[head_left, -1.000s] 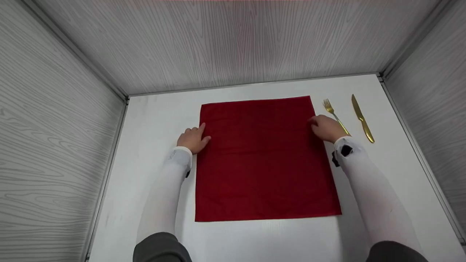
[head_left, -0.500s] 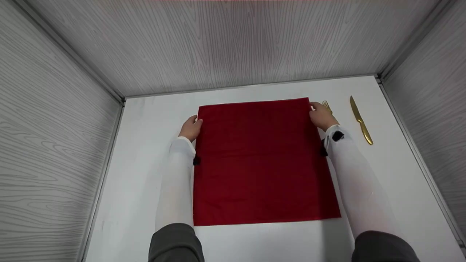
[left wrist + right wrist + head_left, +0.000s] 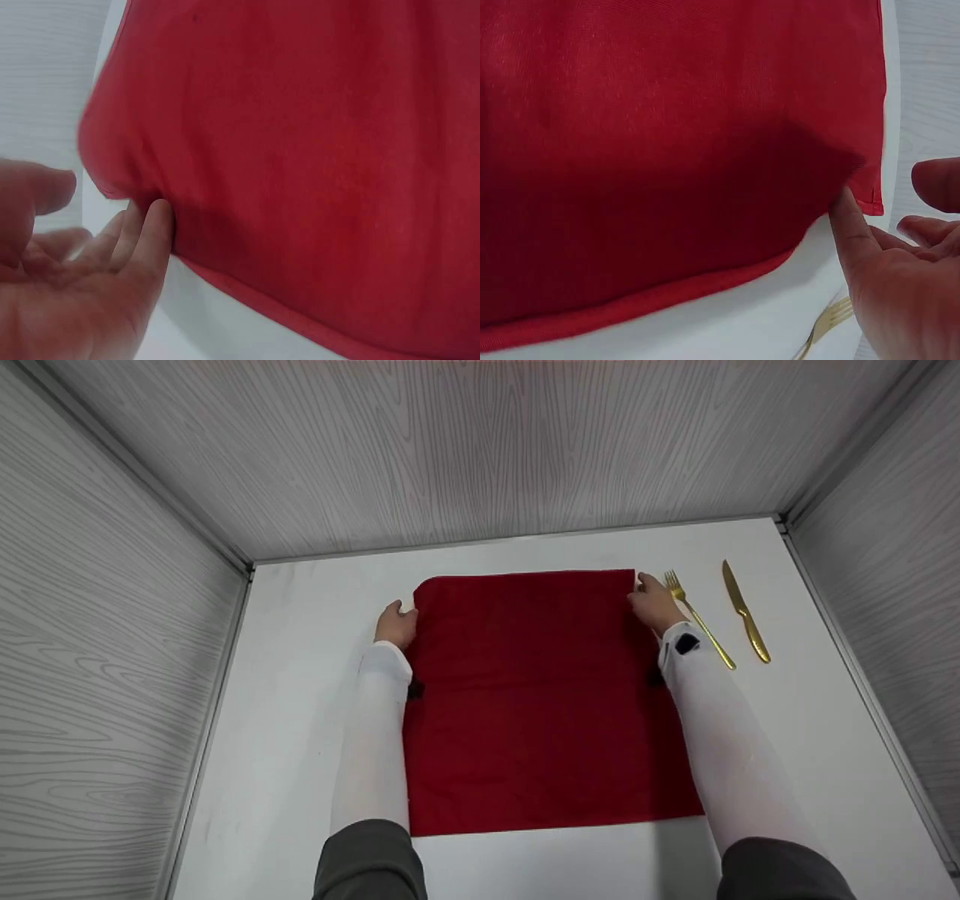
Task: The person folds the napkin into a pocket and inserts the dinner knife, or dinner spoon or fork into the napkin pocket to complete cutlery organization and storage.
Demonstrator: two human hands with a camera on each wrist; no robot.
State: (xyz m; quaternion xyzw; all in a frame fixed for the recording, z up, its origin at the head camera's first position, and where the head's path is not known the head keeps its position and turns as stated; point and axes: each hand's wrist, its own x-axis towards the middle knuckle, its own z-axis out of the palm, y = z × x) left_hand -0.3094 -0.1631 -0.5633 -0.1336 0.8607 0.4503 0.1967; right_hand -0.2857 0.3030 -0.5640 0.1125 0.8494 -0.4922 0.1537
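A square red cloth napkin (image 3: 525, 697) lies spread on the white table. At its far left corner is my left hand (image 3: 397, 625); the left wrist view shows its fingertips (image 3: 159, 214) at the cloth's edge, the thumb held apart and the corner rounded up off the table. My right hand (image 3: 655, 604) is at the far right corner. In the right wrist view its index finger (image 3: 849, 225) touches the cloth's edge, which bulges up beside it, and the thumb stands away from the cloth.
A gold fork (image 3: 701, 622) lies just right of my right hand, and a gold knife (image 3: 745, 611) lies farther right. Grey wood-grain panels (image 3: 480, 457) enclose the white table (image 3: 292, 660) at the back and both sides.
Both hands have moved along the cloth's sides to the far corners. The far left corner has come up and rounded. The right hand has moved off the fork, now fully visible.
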